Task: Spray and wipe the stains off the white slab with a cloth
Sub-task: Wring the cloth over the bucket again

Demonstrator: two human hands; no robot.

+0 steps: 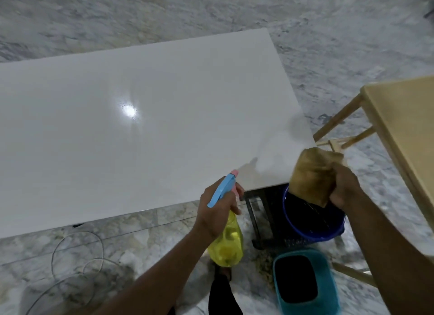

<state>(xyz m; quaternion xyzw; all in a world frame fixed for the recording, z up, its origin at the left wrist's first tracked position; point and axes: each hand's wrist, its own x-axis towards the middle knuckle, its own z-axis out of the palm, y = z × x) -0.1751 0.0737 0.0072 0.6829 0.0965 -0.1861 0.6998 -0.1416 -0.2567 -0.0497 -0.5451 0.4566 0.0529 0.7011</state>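
The slab lies flat ahead, mist drifting over its near right corner. The left hand grips the bottle, nozzle aimed there. The right hand clutches the cloth over the bucket, likely ready for wiping.

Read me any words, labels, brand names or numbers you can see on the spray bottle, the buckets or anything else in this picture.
None can be read.
Spray bottle in the left hand: yellow body, blue and pink head, no label or print showing.
Brown cloth in the right hand: plain.
Blue bucket and teal tub: no markings visible, and the tub is blurred.
White slab: blank, only a light reflection.
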